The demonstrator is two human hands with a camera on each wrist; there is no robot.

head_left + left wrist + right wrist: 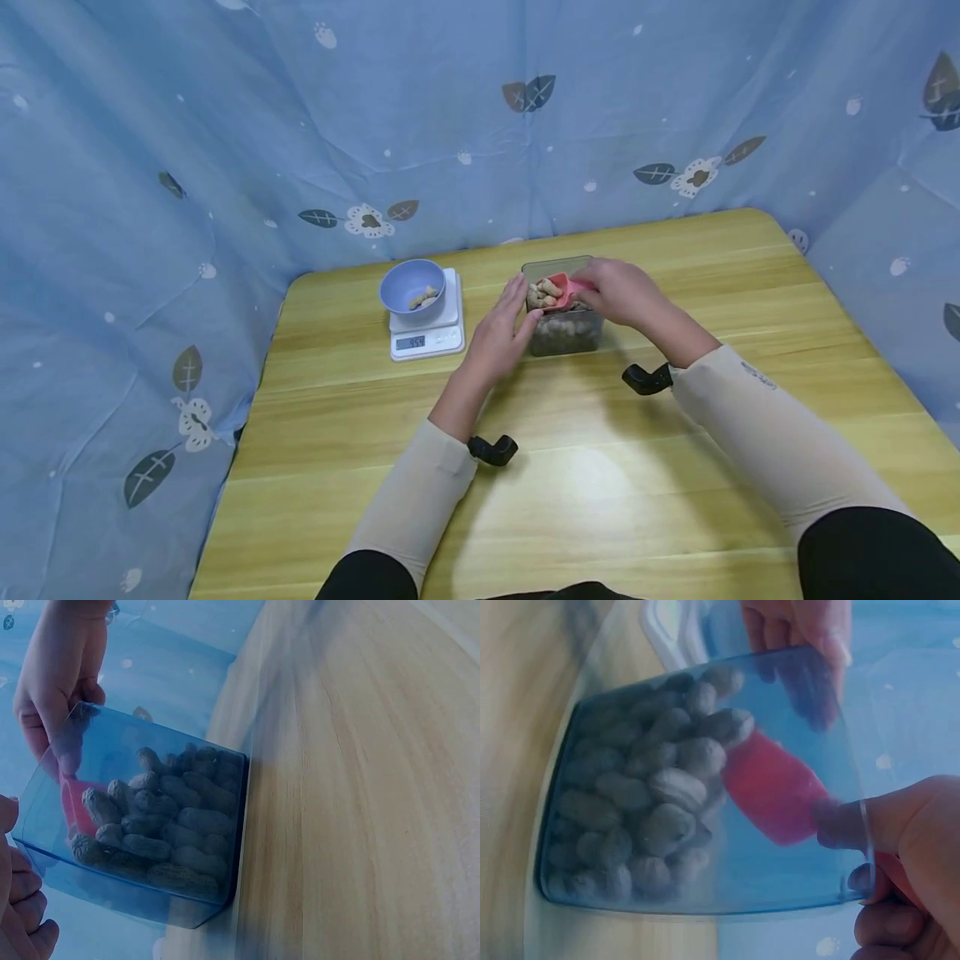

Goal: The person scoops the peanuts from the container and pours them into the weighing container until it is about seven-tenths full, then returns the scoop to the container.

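Note:
A clear, dark-tinted box (564, 335) of unshelled peanuts (180, 817) stands near the table's back edge. My right hand (619, 292) pinches the handle of a pink scoop (772, 787) inside the box. In the head view the scoop is loaded with peanuts. My left hand (498, 335) rests along the box's left side near the rim, its fingers fairly straight and the thumb toward the front. To the left, a blue-purple bowl (397, 292) holding several peanuts (424, 297) sits on a white kitchen scale (438, 340), whose display is lit.
The wooden table (360, 450) extends in front of the box and to both sides. A blue patterned curtain (450, 108) hangs behind it and at its sides. Black curved mounts (493, 450) stick out from both wrists.

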